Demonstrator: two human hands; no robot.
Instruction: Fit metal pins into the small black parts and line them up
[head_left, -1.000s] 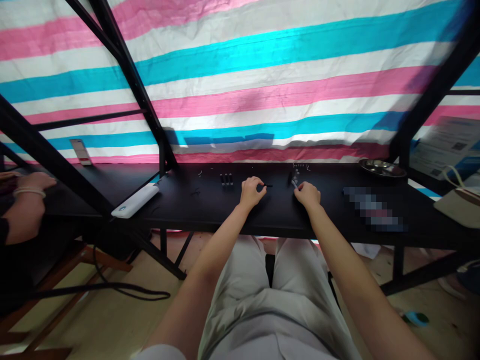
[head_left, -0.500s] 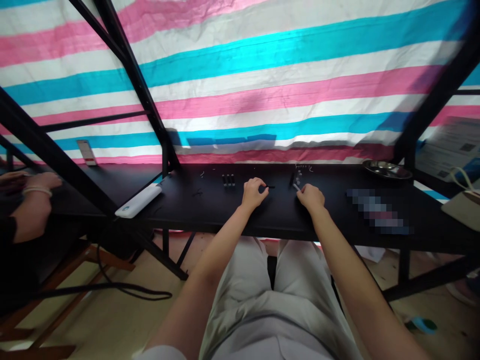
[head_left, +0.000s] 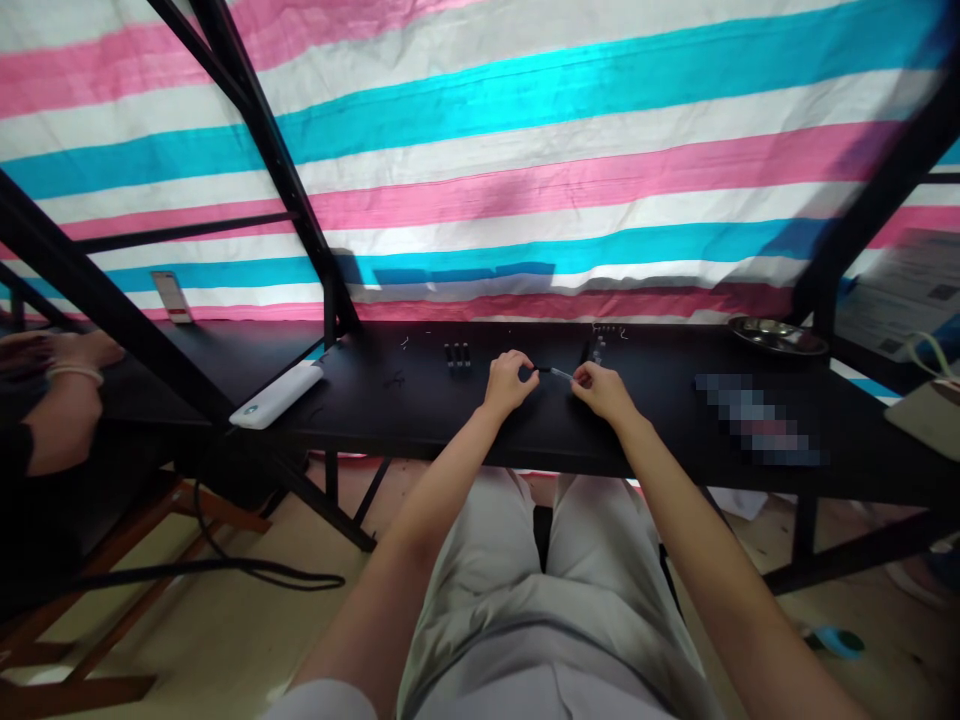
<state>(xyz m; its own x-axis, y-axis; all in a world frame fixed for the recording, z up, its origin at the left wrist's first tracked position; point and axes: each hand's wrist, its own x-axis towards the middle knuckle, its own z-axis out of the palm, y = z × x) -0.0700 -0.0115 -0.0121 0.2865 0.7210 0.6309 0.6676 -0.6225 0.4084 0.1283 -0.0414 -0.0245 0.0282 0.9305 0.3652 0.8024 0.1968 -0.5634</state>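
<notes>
- A co-worker's hand (head_left: 84, 350), ringed at the wrist by a pale band (head_left: 73, 374), is seen well to the left of the wearer's left fingers, beyond the black frame (head_left: 274, 165).
- A pale slab (head_left: 172, 298), propped upright against the striped sheet (head_left: 525, 190), is seen far to the left of those fingers and farther back.
- A white case (head_left: 277, 395) is laid aslant on the black table (head_left: 390, 415), well to the left of the same fingers.
- Three dark tubes (head_left: 457, 355) with paler ends are lined up side by side, near the left fingers and to their left.
- A black rod (head_left: 541, 369) is grasped by the left hand (head_left: 509, 384), pinched between thumb and finger, its free end pointed right.
- A clear tube (head_left: 560, 374) is held between the two sets of fingertips, its right end pinched by the right hand (head_left: 604, 392); whether rod and tube are joined cannot be told.
- Small pale pieces (head_left: 599, 348) and a dark piece (head_left: 585, 352) are set just behind the right fingers.
- A blurred-out item (head_left: 761, 420) is placed to the right of the right fingers, with a metal dish (head_left: 780, 349) set behind it.
- A bag (head_left: 930, 412) is glimpsed farthest right of the fingers.
</notes>
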